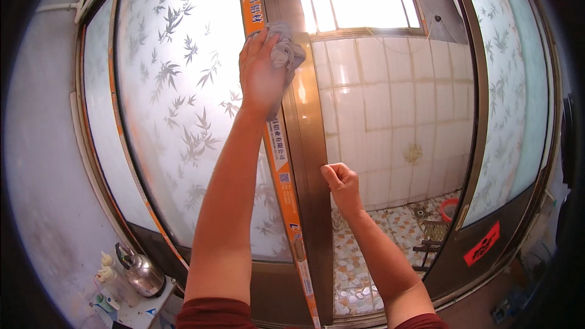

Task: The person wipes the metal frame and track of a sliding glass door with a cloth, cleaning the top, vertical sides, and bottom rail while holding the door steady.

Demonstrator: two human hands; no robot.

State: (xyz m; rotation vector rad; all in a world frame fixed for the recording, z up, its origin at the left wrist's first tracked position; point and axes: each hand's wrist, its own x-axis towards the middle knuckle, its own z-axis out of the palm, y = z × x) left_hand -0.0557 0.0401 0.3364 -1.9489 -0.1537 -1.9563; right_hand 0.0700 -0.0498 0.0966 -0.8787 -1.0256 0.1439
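Note:
A crumpled grey cloth (285, 52) is under my left hand (263, 71), which presses it against the upper part of a brown metal door frame (304, 146). Orange printed film tape (285, 183) runs down this frame, beside a frosted glass panel with a bamboo leaf pattern (183, 100). Lower and to the right, my right hand (342, 183) has its fingers curled at the right edge of the same frame; whether it grips the edge cannot be told.
Through the doorway are a tiled wall (393, 100), a pebble-patterned floor (361, 246) and a red basin (449, 209). At lower left, a metal kettle (145, 276) and plastic bottles (114, 283) stand on a small table (148, 313). Another frosted panel (507, 77) is at right.

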